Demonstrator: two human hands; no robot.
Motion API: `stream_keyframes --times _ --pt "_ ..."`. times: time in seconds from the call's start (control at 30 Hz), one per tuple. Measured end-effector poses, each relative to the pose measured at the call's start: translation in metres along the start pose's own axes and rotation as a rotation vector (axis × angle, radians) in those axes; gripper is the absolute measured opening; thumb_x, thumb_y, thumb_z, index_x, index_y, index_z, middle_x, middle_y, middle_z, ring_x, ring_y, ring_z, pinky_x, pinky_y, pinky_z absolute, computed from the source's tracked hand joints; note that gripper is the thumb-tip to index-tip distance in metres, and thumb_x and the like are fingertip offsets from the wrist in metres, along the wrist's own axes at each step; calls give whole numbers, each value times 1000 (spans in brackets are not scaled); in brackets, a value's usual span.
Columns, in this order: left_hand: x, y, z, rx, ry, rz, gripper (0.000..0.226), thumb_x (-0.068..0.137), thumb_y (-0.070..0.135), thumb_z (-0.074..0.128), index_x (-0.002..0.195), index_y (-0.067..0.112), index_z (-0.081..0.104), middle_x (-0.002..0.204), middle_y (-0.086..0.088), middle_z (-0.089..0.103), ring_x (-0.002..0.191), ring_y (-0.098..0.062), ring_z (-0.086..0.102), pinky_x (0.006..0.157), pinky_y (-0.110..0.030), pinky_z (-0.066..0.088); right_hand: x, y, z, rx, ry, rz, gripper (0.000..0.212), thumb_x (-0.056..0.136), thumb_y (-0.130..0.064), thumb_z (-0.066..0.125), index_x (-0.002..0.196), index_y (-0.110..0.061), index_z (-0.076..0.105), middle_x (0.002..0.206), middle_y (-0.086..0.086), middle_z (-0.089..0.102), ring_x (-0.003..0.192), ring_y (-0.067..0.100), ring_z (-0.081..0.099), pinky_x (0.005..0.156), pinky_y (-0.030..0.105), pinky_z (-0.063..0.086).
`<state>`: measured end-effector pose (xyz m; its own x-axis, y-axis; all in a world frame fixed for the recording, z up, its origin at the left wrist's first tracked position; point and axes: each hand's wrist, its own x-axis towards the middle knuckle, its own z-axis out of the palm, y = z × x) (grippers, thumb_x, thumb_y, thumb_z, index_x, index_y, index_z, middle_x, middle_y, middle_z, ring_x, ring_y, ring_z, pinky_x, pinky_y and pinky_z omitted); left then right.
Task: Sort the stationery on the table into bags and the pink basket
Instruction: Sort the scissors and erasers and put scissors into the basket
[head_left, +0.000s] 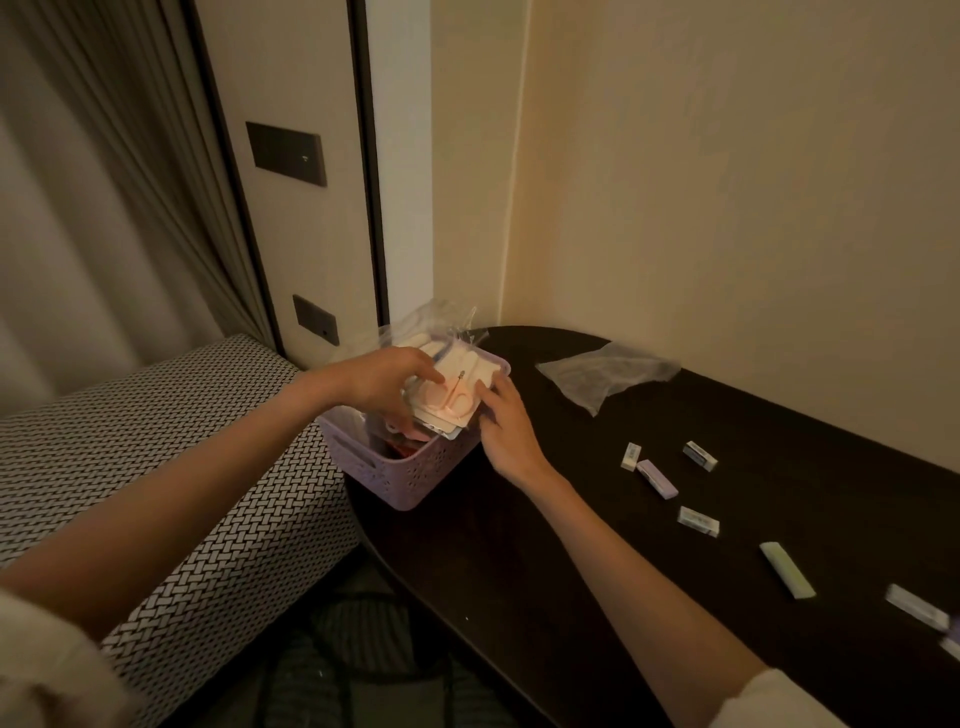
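The pink basket (415, 475) stands on the left end of the dark table (545, 545). Over its opening I hold a clear bag of packed scissors (449, 400), the top pack showing pink scissors on a white card. My left hand (387, 382) grips the bag from the left, fingers curled over the top pack. My right hand (506, 426) holds its right edge with thumb and fingers. More items lie in the basket under the bag, hard to make out. A second clear bag (608, 376) lies flat on the table, right of the basket.
Several small eraser and correction-tape packs lie loose on the table: a white pack (630, 456), a purple pack (657, 478), a green pack (787, 569) and others toward the right edge. A patterned sofa arm (156, 441) sits left of the basket. The wall runs behind the table.
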<state>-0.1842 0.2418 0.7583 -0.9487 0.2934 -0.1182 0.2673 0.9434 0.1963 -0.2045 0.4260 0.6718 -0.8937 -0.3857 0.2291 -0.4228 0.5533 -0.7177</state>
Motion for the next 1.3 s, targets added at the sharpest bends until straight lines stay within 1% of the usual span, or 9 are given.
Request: stream_keyframes --times 0.1,0.23,0.4,0.6,0.87,1.0,1.1,1.2,1.3 --pt "1 -1 3 98 50 42 69 77 19 78 139 18 49 150 -3 35 136 -19 32 106 -26 27 -3 -1 -2 -7 -14 21 48 96 -6 47 143 -3 40 156 14 20 146 27 14 119 42 18" --pt "0 -4 6 158 102 66 57 80 19 74 134 15 54 141 -1 50 128 -18 43 105 -29 33 -8 -2 -6 -6 -18 -32 53 93 -26 59 142 -12 44 153 9 28 143 23 21 113 28 17" --pt "-1 -7 13 193 200 89 35 81 15 69 115 11 67 119 -6 67 109 -23 60 91 -39 46 -7 -4 -11 -111 4 -91 54 94 -34 57 142 -11 45 153 12 31 142 24 24 113 30 19" --pt "-1 -7 18 244 286 129 23 84 13 65 106 12 70 116 -6 68 105 -23 62 86 -40 49 -4 1 -15 -252 26 -122 51 95 -41 53 140 -17 48 146 12 39 138 23 30 111 36 23" --pt "2 -7 12 224 210 71 54 84 19 70 134 14 52 141 -2 50 129 -18 44 106 -29 33 -6 0 -22 -169 -40 -50 46 102 -27 41 146 -15 38 155 7 27 144 22 21 115 39 19" --pt "2 1 7 234 144 44 68 82 19 72 143 14 41 148 -2 42 135 -17 37 109 -29 28 -7 1 -25 -100 -32 -33 47 100 -21 46 145 -11 39 153 8 30 143 22 25 116 44 24" --pt "2 4 8 235 140 42 67 84 18 70 143 15 40 147 -3 43 134 -17 37 109 -30 30 -7 4 -26 -118 -39 -47 51 95 -19 55 143 -11 41 150 8 33 142 22 27 114 47 27" --pt "-1 8 11 247 162 75 62 84 20 70 140 17 45 143 -3 47 132 -18 41 108 -32 33 -8 6 -26 -154 -11 -124 52 87 -16 68 136 -13 52 145 7 40 137 21 33 114 34 28" --pt "-2 11 13 303 185 120 56 85 17 67 139 20 49 141 -1 51 128 -17 45 105 -32 38 -9 1 -27 -165 64 -216 38 85 -17 70 122 -14 65 134 5 53 126 18 46 102 22 31"
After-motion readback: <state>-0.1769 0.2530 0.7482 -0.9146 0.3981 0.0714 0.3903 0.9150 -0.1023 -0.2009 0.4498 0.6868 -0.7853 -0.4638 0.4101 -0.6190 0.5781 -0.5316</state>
